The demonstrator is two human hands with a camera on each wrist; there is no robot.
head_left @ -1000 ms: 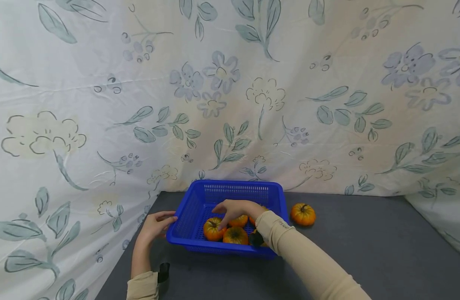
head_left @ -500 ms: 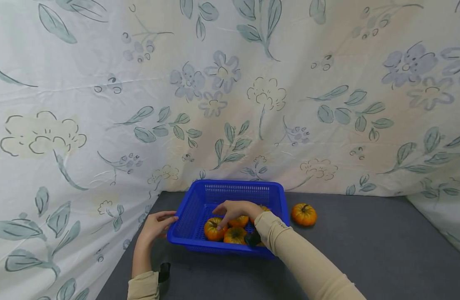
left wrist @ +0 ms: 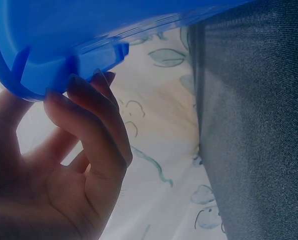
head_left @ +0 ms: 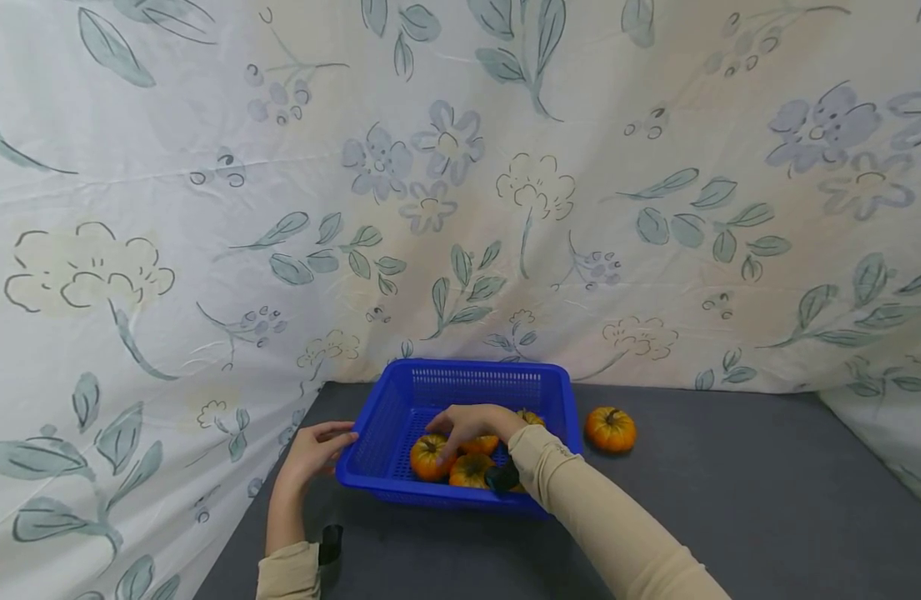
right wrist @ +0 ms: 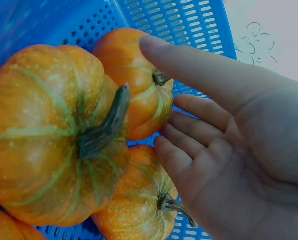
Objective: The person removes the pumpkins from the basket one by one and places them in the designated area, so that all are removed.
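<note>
A blue perforated plastic basket [head_left: 400, 392] stands on the dark table with several small orange pumpkins inside. My left hand [head_left: 310, 458] grips its left rim, with the thumb on one side and curled fingertips under the edge [left wrist: 39, 85]. Inside the basket, my right hand [head_left: 471, 423] spans the leftmost pumpkin [head_left: 427, 458]. Up close in the right wrist view, the thumb lies along one side of that pumpkin [right wrist: 126, 65] and the other fingers reach its stem side. A larger-looking pumpkin [right wrist: 44, 135] and another [right wrist: 134, 200] sit beside it. My right forearm partly hides the basket's right part.
One more pumpkin [head_left: 610, 430] rests on the dark tabletop [head_left: 730, 483], just right of the basket. A pale floral cloth [head_left: 505, 250] hangs behind the table and along its left side.
The right wrist turns slightly, and its black strap shifts a little left. Both hands stay at the same places on the basket and the pumpkin.
</note>
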